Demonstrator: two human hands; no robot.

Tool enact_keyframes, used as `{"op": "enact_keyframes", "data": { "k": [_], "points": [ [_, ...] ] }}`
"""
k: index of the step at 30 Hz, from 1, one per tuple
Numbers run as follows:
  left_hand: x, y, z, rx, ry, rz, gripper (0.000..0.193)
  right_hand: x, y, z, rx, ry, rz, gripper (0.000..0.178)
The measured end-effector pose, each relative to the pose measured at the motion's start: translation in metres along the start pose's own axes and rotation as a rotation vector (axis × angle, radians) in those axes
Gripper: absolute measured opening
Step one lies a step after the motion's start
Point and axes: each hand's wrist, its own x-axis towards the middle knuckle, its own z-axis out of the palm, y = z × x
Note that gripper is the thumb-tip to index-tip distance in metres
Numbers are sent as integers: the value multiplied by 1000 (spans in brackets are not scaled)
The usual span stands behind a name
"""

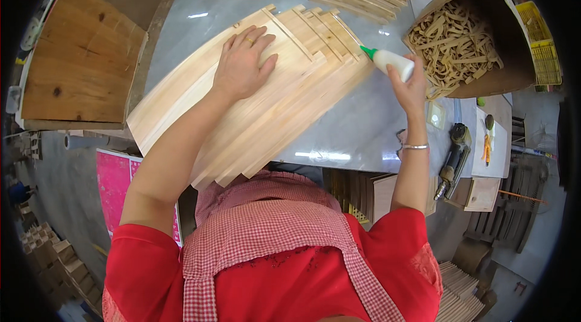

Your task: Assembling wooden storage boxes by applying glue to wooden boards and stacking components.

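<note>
Boards: pale wood, fanned in overlapping steps on the grey table (339,131), near ends jutting past its edge. These boards (266,101) are the landmark below.
Left hand: palm down on top of the boards, fingers slightly apart, thumb out to the side (a ring on one finger); the left hand (245,68) has its forearm slanting across them.
Right hand: beyond the boards' right edge, the right hand (411,87) has fingers wrapped around a white bottle (393,64), forearm rising nearly straight.
Bottle: tilted, green nozzle (368,52) at the boards' far right corner (contact, I cannot tell).
Wood strips: right of the boards, the heaped strips (451,44) fill a box.
</note>
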Motion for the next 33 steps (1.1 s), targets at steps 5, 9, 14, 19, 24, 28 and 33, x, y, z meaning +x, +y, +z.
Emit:
{"op": "enact_keyframes", "data": {
  "k": [5,9,14,19,24,28,33],
  "points": [
    [0,1,0,-7,-12,-2,40,-17,7,-23,-20,35,28,42],
    [-1,1,-2,-18,-6,-2,40,-12,0,0,154,127,209,45],
    [-1,3,-2,-26,11,5,39,10,-38,70,310,169,151,48],
    [-2,2,0,-21,27,17,39,37,-58,95,169,160,55,48],
    [-1,2,2,-5,45,38,39,35,-52,84,156,55,-55,46],
    [-1,-2,2,-7,48,45,38,13,-47,43,86,23,-88,42],
    [1,-1,1,-13,8,13,41,-18,-45,-10,20,-21,-92,35]
  ]
}}
